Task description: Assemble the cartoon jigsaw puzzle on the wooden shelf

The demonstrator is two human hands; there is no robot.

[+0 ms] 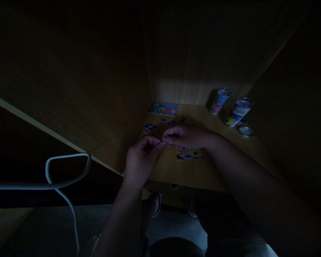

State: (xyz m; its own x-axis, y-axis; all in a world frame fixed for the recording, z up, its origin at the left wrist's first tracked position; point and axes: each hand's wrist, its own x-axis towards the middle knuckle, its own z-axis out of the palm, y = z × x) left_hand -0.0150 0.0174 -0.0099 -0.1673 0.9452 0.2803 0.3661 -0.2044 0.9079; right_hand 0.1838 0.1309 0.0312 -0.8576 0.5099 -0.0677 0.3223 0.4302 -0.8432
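Note:
My left hand point(146, 151) and my right hand point(183, 137) meet at the fingertips over the wooden desk, each closed in a pinch. Whatever is between the fingertips is too small and dark to name. Partly covered by my right hand lies a joined section of a cartoon jigsaw puzzle point(191, 153), its lower edge straight. Loose blue puzzle pieces point(150, 126) lie beyond my left hand, with several more toward the middle. At the back left is a picture card or strip point(164, 109) with the same cartoon figures.
Two clear-topped cylindrical containers stand at the right: a pink and blue one point(218, 101) and a nearer one with a white label point(238, 112). A round lid point(246, 131) lies beside them. Wooden panels enclose the desk. A white cable point(66, 155) loops at left.

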